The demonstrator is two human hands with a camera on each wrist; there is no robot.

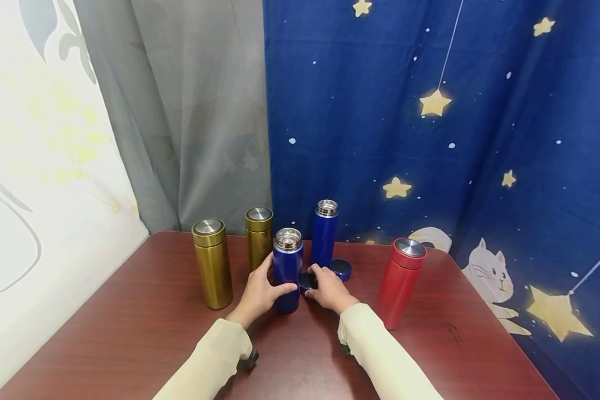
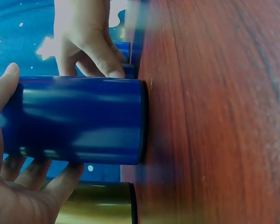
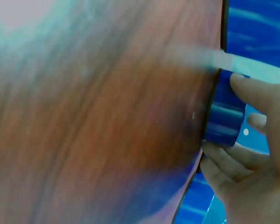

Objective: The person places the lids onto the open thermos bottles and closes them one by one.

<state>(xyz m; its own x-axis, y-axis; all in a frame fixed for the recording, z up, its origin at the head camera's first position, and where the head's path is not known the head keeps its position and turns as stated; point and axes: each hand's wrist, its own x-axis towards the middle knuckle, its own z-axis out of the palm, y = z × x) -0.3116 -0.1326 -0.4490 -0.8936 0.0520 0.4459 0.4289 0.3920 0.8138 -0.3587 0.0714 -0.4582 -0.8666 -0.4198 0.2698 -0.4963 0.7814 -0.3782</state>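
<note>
An uncapped blue thermos [image 1: 287, 266] stands upright on the table, its bare steel mouth showing. My left hand [image 1: 258, 291] grips its body, thumb on the near side and fingers round the far side. Just right of it, my right hand [image 1: 330, 290] holds a blue lid [image 3: 226, 109] between thumb and fingers, down at the table surface. Behind stands a second uncapped blue thermos [image 1: 325, 236], with another blue lid [image 1: 341, 269] lying beside its base.
Two capped gold thermoses stand left, one nearer [image 1: 213, 272] and one farther back [image 1: 258, 236]. A capped red thermos [image 1: 400, 283] stands right of my right hand. The reddish wooden table [image 1: 295, 361] ends at grey and blue curtains [image 1: 360, 122].
</note>
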